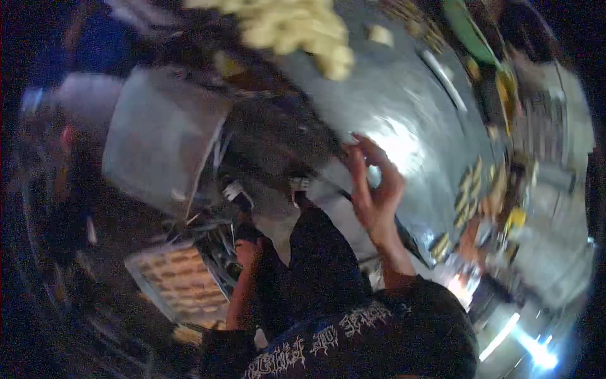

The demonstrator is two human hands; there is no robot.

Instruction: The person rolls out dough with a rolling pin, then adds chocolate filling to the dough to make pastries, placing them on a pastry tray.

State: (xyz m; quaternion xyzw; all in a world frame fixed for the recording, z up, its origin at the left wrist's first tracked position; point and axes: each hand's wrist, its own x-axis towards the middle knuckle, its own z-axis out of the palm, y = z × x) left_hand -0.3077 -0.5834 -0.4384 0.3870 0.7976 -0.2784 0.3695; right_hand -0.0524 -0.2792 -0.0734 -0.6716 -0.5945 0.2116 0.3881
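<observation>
My right hand (377, 189) is over the grey metal worktable (416, 196), near a bright reflection. Its thumb and forefinger curve round until their tips meet, leaving a ring-shaped gap. Anything between the tips is too small and blurred to make out. Low beside my dark trousers is my left hand (248, 251); blur and shadow hide its fingers. A heap of pale yellow dough-like pieces (297, 31) lies at the table's far end, with one loose piece (380, 35) nearby. Several slim pale pieces (468, 192) lie along the right edge.
To my left are a large grey sheet-like surface (164, 139) and a tray (151, 297) with rows of browned pieces. A whitish rod (445, 82) lies on the table's far right. Another person's arm (470, 243) reaches in at the right. My shoes (237, 194) are on the floor.
</observation>
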